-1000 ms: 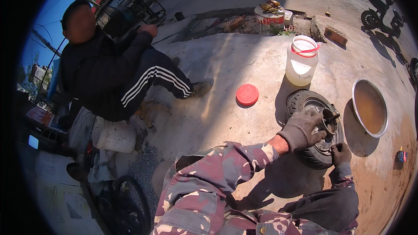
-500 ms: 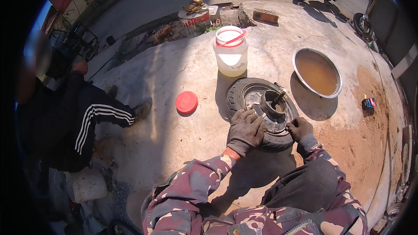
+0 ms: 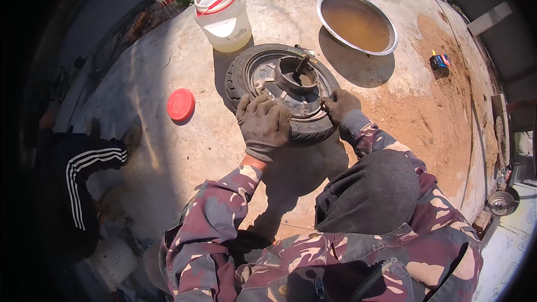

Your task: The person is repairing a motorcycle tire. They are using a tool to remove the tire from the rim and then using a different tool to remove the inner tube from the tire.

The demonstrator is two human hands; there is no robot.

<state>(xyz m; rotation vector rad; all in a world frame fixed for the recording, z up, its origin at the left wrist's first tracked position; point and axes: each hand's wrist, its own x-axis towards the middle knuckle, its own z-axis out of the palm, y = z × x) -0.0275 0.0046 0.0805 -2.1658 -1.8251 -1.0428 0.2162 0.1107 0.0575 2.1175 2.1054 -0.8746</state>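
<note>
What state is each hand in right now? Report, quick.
Left hand: open, laid over the wheel's near-left edge.
Right hand: curled at the wheel's right edge; its grip cannot be told.

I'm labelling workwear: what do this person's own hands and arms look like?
The left hand and right hand wear dark grey-brown work gloves. The long camouflage sleeves mix maroon, grey and pale tan; a greyish cuff shows at the right wrist.

tyre [image 3: 237,81]: black | lid [image 3: 180,104]: red | sleeve [image 3: 215,210]: camouflage (maroon, cream, grey) | water [image 3: 358,24]: brown
</note>
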